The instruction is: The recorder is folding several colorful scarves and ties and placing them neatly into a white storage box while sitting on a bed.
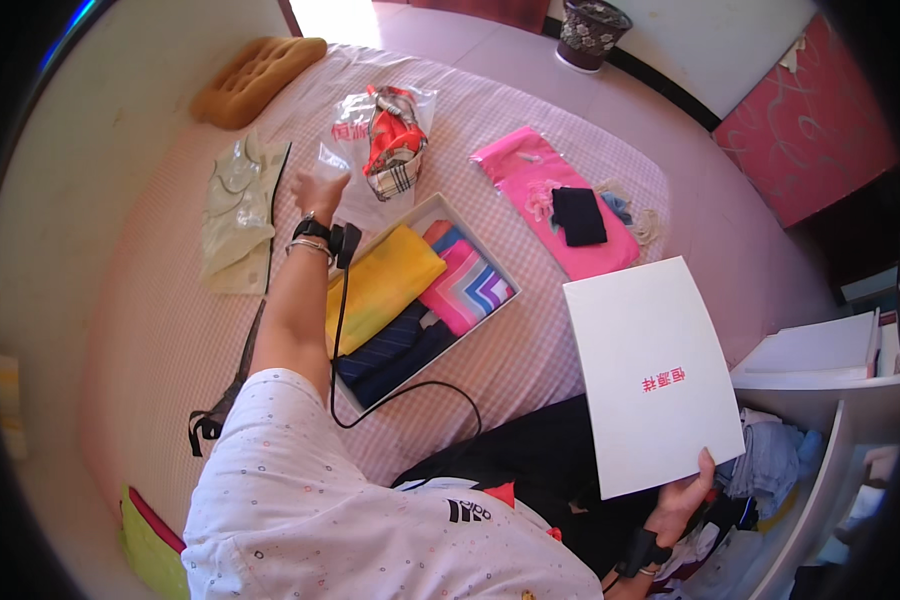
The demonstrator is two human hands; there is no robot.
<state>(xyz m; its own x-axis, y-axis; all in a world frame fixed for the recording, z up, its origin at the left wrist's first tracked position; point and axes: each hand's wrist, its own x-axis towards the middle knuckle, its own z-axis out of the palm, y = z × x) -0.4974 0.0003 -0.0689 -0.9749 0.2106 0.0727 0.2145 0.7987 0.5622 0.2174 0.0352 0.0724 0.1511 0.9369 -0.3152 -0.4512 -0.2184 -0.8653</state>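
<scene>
My left hand reaches over the far side of an open box, beside a clear plastic bag. Whether its fingers grip the plastic is hard to see. A red, patterned folded scarf lies on that bag. Inside the box are a folded yellow cloth, a pink cloth with zigzag stripes and dark striped fabric. At the near edge of a white box lid, my right hand holds on with the thumb on top. Red writing marks the lid.
A pink plastic package with a folded black cloth lies right on the checked bedsheet. Left are a beige garment in a clear bag and a brown cushion. An open drawer of clothes stands right. A black cable crosses the box.
</scene>
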